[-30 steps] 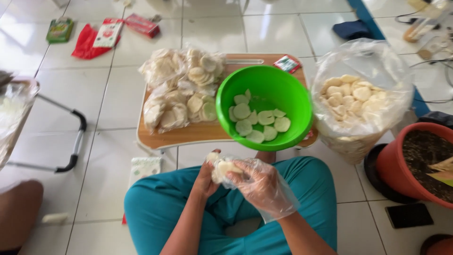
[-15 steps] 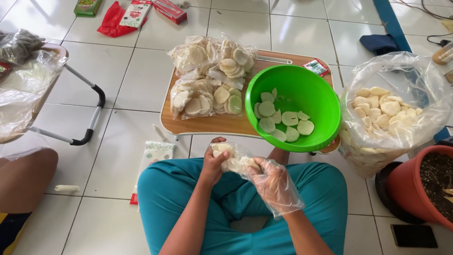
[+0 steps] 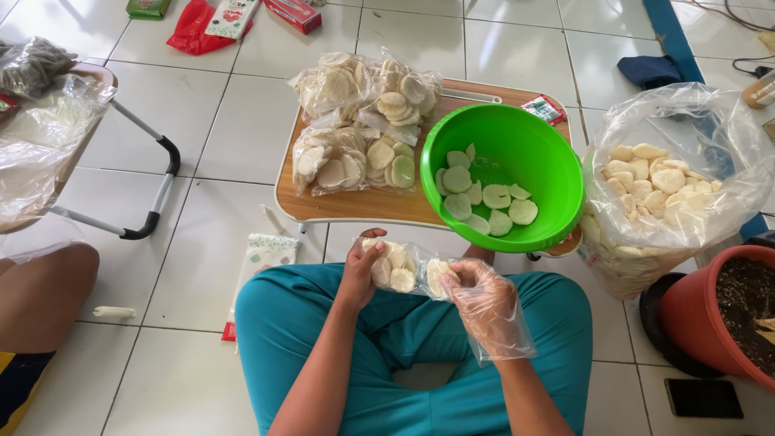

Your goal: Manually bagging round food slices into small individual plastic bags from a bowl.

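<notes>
I sit on the tiled floor in teal trousers. My left hand (image 3: 361,270) holds a small clear plastic bag (image 3: 393,267) partly filled with pale round crackers. My right hand (image 3: 478,299), in a loose clear plastic glove, grips a few crackers (image 3: 440,274) at the bag's mouth. Just ahead, a green bowl (image 3: 549,173) with several crackers sits on the right end of a low wooden tray table (image 3: 363,204). Several filled cracker bags (image 3: 363,121) lie on the table's left half.
A big clear sack of crackers (image 3: 670,190) stands at the right, beside a terracotta pot of soil (image 3: 726,315) and a dark phone (image 3: 704,398). Another person's knee (image 3: 44,291) and a second folding table (image 3: 81,153) are at the left. A packet (image 3: 262,258) lies by my left thigh.
The view has shifted down and closer. My gloved right hand has brought crackers up to the mouth of the small bag that my left hand holds.
</notes>
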